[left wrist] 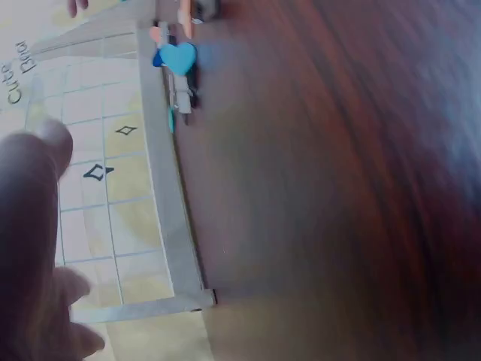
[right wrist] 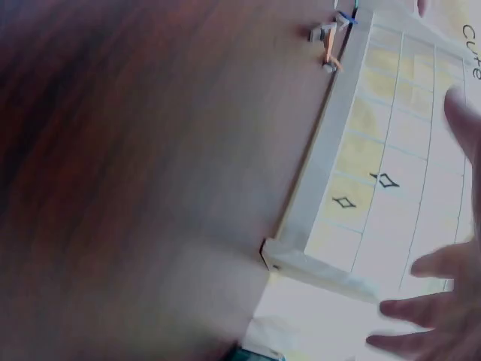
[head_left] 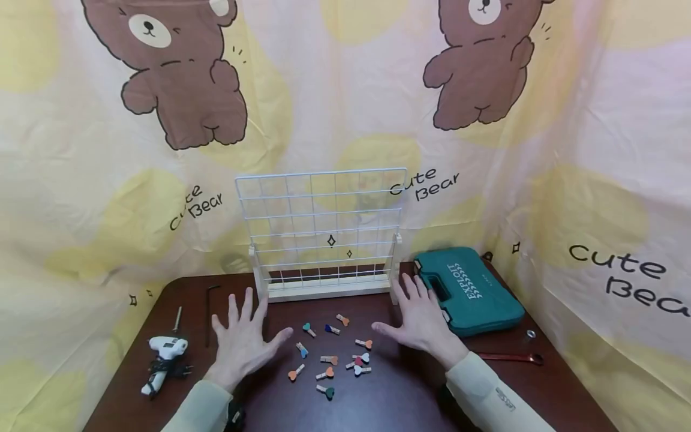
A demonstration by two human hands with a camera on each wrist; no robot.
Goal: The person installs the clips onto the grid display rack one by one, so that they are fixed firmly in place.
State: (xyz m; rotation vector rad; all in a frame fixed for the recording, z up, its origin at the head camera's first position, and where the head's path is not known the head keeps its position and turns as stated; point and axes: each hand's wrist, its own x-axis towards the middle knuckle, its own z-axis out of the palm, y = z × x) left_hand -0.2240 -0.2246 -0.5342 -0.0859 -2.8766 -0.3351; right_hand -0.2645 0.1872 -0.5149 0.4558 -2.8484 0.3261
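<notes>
Several small wooden clothespins with coloured hearts lie scattered on the dark table, among them one with an orange heart (head_left: 325,374), one with a dark green heart (head_left: 326,392) and one with a light blue heart (left wrist: 179,59). Behind them stands a white wire grid rack (head_left: 329,291) on a pale wooden base. My left hand (head_left: 243,343) is spread, fingers apart, left of the clothespins and holding nothing. To their right, my right hand (head_left: 423,318) is spread likewise, empty, near the rack's right foot and the green case.
A green tool case (head_left: 486,294) lies at the right, with a red-handled wrench (head_left: 510,357) and a metal nut (head_left: 531,334) near it. At the left are a white glue gun (head_left: 164,360), a screwdriver (head_left: 177,319) and a black hex key (head_left: 208,315). A bear-print curtain (head_left: 324,90) hangs behind.
</notes>
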